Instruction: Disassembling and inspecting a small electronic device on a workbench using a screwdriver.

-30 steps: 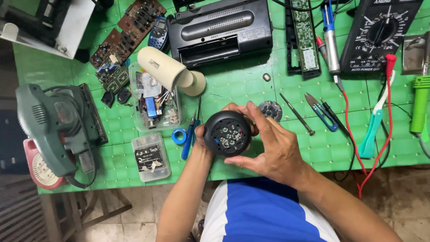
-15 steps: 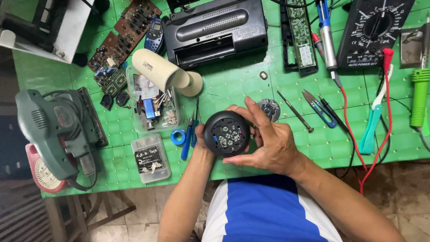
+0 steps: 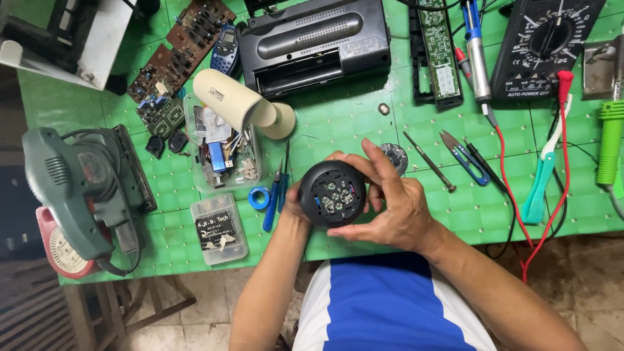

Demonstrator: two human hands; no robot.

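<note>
Right hand (image 3: pixel 396 208) and largely hidden left hand (image 3: pixel 296 207) apparently grip one round black housing (image 3: pixel 333 193).

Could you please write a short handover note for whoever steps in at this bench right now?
Left hand: cups the round black housing from its left side.
Right hand: wraps its right side, fingers over the top edge.
The housing is held just above the green table, open face up, small components showing inside.
A small round disc lies behind it; a thin screwdriver and blue snips lie to the right.
Done: housing open. Left: it is not closed.
</note>
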